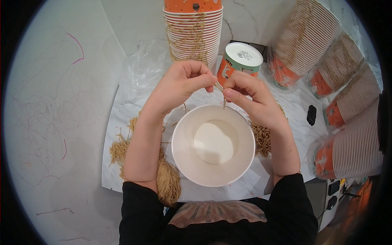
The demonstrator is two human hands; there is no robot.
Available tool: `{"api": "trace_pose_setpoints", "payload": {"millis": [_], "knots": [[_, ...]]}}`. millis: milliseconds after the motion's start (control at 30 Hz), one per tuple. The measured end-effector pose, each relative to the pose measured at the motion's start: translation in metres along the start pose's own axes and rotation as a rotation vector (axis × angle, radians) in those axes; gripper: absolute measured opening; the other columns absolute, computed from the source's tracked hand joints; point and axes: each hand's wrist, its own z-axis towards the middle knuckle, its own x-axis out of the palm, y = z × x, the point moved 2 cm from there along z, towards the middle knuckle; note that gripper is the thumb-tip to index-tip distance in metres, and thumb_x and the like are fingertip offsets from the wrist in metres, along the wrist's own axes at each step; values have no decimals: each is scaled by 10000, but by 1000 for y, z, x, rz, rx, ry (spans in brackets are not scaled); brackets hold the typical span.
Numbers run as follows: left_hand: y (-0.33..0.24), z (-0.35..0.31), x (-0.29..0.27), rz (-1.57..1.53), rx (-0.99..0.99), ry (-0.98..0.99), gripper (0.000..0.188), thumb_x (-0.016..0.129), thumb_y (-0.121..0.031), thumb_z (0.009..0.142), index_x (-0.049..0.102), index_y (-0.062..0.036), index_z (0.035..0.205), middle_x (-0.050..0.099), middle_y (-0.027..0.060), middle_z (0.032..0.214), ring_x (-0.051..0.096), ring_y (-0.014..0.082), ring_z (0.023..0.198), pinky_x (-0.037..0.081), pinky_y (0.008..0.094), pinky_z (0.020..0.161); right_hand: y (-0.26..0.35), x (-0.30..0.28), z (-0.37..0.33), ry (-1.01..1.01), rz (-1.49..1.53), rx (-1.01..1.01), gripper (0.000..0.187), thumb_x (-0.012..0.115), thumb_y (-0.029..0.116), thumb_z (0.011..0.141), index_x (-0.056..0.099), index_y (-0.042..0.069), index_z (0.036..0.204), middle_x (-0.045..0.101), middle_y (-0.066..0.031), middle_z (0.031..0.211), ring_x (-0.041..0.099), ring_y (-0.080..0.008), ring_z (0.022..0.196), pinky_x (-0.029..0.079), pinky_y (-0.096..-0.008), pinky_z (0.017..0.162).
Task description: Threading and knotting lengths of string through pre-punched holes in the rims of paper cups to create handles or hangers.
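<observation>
A short piece of tan string is stretched between my two hands, above the far rim of a white paper tub. The fingertips of my left hand pinch one part of it. Thumb and fingers of my right hand close on another part, and an end hangs below them. Nothing shows inside the tub except its pale bottom. A bundle of tan strands lies by my left forearm, partly covered by it. More loose strands are heaped under my right forearm.
Behind my hands rises a tall stack of tubs with strands draped over it. Beside it stands a lidded orange and green tub. Several bagged tub stacks line the right. A small black object lies on the marbled table.
</observation>
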Motion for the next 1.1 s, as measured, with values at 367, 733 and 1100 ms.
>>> {"api": "trace_pose_setpoints", "payload": {"millis": [367, 733, 1100], "knots": [[-8, -3, 0, 20, -64, 67, 119, 668, -215, 885, 671, -115, 821, 649, -63, 740, 418, -2, 619, 304, 193, 542, -7, 2, 1, -37, 250, 52, 88, 625, 112, 946, 614, 31, 916, 574, 45, 851, 503, -11, 769, 425, -207, 660], [4, 2, 2, -21, -11, 81, 123, 642, -136, 927, 654, -21, 885, 637, -5, 818, 576, 69, 785, 463, 233, 756, -1, 2, 2, -14, -20, -52, 67, 617, 56, 899, 597, -6, 886, 543, 7, 851, 541, -58, 786, 456, -240, 723], [22, 14, 6, -20, 33, -30, 125, 654, -140, 941, 653, -22, 900, 645, -6, 838, 585, 60, 794, 468, 224, 728, -23, -6, 10, -84, -21, 62, 102, 643, 93, 918, 635, -9, 912, 606, 24, 827, 537, -38, 741, 451, -223, 656]]}}
